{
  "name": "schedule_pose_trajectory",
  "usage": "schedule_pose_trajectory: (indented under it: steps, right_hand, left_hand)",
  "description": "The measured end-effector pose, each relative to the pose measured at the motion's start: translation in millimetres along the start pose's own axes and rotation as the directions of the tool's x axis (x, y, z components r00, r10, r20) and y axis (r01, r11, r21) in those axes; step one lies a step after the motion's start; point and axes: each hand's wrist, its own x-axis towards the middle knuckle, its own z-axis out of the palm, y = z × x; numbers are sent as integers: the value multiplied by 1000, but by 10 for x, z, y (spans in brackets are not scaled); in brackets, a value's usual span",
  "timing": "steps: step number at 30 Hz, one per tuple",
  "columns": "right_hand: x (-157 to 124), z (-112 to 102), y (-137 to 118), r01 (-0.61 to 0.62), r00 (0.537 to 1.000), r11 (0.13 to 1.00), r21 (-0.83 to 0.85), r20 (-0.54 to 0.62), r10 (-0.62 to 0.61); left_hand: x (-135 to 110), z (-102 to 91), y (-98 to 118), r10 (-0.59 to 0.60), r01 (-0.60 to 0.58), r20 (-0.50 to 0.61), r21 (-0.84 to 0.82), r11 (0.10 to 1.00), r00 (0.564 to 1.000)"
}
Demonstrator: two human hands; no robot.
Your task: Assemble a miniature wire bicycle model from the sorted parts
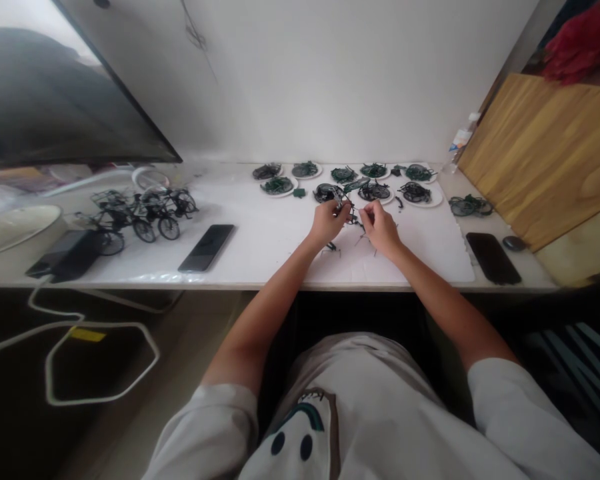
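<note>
My left hand (329, 223) is closed around a dark, partly assembled model bicycle (339, 195), over the middle of the white work surface. Close to its right side, my right hand (381, 230) has its fingers pinched together; whatever they hold is too small to make out. A thin dark-green piece (357, 185) sticks out above my hands, and I cannot tell if it belongs to the held model. Below the hands lie a small black part (333, 247) and some thin wire-like pieces (364, 239).
Plates (293, 187) with dark-green and black bicycle parts line the back. Finished-looking model bicycles (145, 217) stand at left, near a phone (207, 248) and black power adapter (70, 255). Another phone (493, 258), loose green parts (471, 205) and a bottle (461, 141) are at right.
</note>
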Motion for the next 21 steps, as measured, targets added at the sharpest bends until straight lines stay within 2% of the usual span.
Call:
schedule_pose_trajectory:
  steps: [6, 14, 21]
  right_hand:
    - [-3, -4, -4, 9, 1000, 1000, -9, 9, -9]
    - [1, 9, 6, 1, 1000, 1000, -22, 1, -1]
    - [5, 10, 8, -15, 1000, 999, -41, 18, 16]
  left_hand:
    - [-5, 22, 13, -53, 52, -25, -34, 998, 998]
    - [19, 27, -100, -34, 33, -33, -31, 999, 999]
    - [10, 34, -114, -41, 40, -18, -51, 998, 999]
